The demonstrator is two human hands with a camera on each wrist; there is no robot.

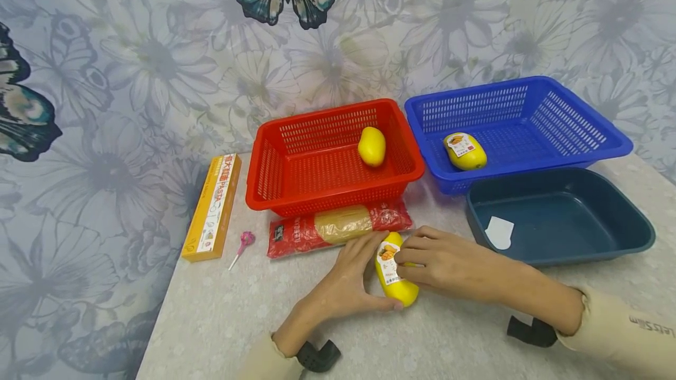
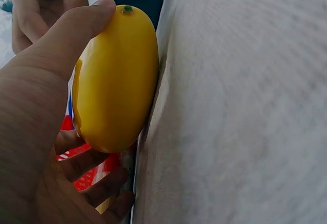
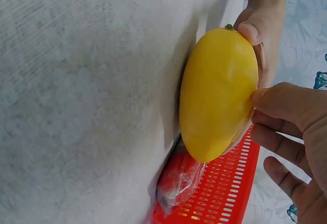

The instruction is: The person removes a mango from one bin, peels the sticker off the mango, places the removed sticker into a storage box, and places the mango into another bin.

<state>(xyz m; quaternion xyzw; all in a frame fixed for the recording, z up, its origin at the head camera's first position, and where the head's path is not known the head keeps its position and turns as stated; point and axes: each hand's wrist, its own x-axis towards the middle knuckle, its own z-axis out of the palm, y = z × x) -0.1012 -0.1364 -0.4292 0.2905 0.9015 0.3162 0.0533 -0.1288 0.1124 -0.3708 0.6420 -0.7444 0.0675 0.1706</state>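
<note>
A yellow mango lies on the table, with a white printed sticker on its upper face. My left hand grips it, thumb at the near stem end and fingers around the far end. Over its right side is my right hand, fingers bent and tips at the sticker's edge. In the right wrist view, the right thumb touches the mango's side. Whether the right fingertips pinch the sticker or only press on it is hidden. The left wrist view shows the mango's plain underside.
Behind the hands lies a red noodle packet, before a red basket holding a mango. A blue basket holds a stickered mango. The dark tray contains white paper. At left are a pasta box and lollipop.
</note>
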